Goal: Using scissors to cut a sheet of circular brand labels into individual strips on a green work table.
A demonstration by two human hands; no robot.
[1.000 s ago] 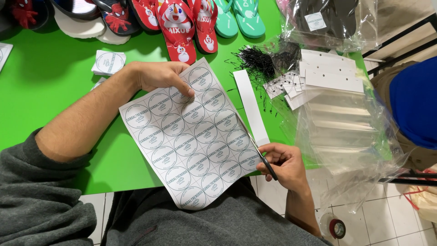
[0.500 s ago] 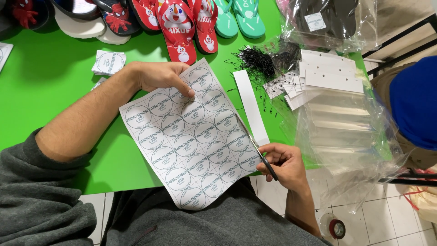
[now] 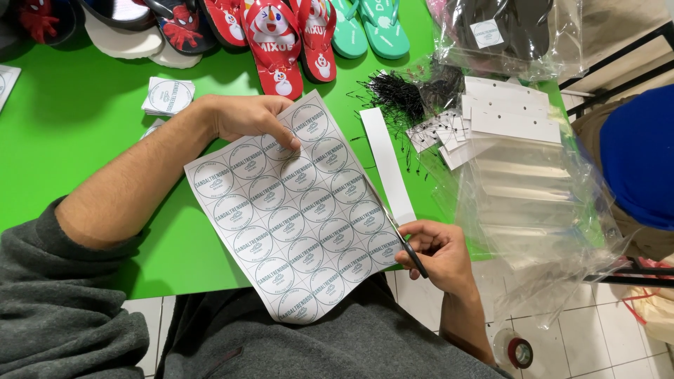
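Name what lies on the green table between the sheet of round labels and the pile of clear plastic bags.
In the head view, a narrow white paper strip lies between the label sheet and the clear bags, on the green table.

Open green tabletop (image 3: 84, 147) at left of frame, bare between forearm and a small stack of round-printed labels (image 3: 167, 95) at upper left. Upper edge blocked by a row of flip-flops: red cartoon-printed pairs (image 3: 281, 35) at upper centre, teal pair (image 3: 368, 28) just to their right. Centre taken up by a sheet of round stickers (image 3: 295, 210), pinned by left hand (image 3: 249, 119) and met at its right edge by scissors (image 3: 400, 235) in right hand (image 3: 435, 256). Narrow passage beside a cut paper strip (image 3: 386, 165). Right of frame crowded with black tag fasteners (image 3: 400, 95), white cards (image 3: 505, 119) and clear plastic bags (image 3: 533, 203).
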